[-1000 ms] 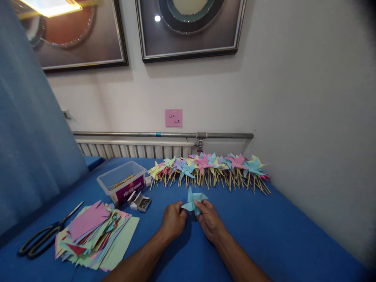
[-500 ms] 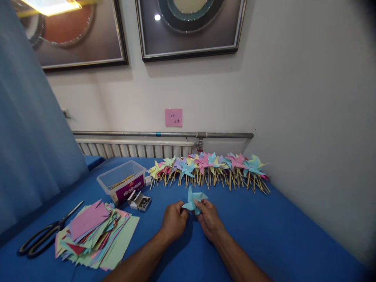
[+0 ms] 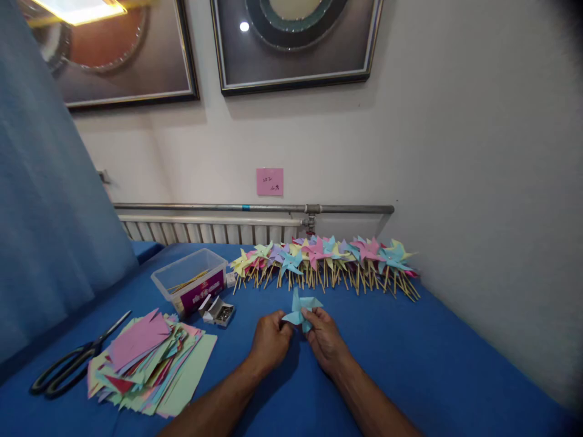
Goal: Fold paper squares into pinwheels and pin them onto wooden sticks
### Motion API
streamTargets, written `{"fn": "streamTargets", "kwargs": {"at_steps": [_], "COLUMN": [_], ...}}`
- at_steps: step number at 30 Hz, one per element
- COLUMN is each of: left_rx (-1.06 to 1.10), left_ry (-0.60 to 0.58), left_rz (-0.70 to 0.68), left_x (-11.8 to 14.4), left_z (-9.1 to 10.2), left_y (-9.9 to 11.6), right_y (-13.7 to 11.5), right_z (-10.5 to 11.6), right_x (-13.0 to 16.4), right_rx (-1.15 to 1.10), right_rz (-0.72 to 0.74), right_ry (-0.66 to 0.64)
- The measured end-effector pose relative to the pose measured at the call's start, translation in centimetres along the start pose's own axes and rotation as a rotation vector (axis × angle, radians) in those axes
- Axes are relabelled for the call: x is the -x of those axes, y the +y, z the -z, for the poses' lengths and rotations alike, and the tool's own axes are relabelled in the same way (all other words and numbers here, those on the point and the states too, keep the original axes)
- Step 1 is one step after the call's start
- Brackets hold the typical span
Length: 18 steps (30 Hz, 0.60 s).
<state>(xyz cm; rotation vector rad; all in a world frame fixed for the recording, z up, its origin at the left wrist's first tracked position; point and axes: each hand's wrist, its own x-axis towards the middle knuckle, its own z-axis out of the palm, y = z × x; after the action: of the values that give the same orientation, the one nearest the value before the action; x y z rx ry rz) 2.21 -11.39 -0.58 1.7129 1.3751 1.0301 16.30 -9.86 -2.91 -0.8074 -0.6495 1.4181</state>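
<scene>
Your right hand [image 3: 328, 343] has its grip closed on the pinwheel [image 3: 299, 317], thumb on top; your left hand [image 3: 272, 341] is curled tight at one blade, though you can't see what its grip encloses. The blue counter [image 3: 410, 358] carries the tub [image 3: 204, 292], with paper [image 3: 150, 364] and scissors [image 3: 82, 358] nearer you, the row of pinwheels [image 3: 314, 254] to its right and the radiator [image 3: 209, 232] behind. Your pinwheel is right of the tub, nearer you, one blade pointing away, another left; its long axis is unclear.
</scene>
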Motion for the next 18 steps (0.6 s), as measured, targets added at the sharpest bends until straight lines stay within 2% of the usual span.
{"fn": "streamTargets", "kwargs": {"at_steps": [18], "left_rx": [0.029], "left_ry": [-0.031], "left_rz": [-0.021], "left_x": [0.13], "left_z": [0.04], "left_y": [0.10], "right_y": [0.11], "right_z": [-0.03], "right_x": [-0.06], "right_rx": [-0.011], "right_rz": [0.004], "right_ry": [0.013]}}
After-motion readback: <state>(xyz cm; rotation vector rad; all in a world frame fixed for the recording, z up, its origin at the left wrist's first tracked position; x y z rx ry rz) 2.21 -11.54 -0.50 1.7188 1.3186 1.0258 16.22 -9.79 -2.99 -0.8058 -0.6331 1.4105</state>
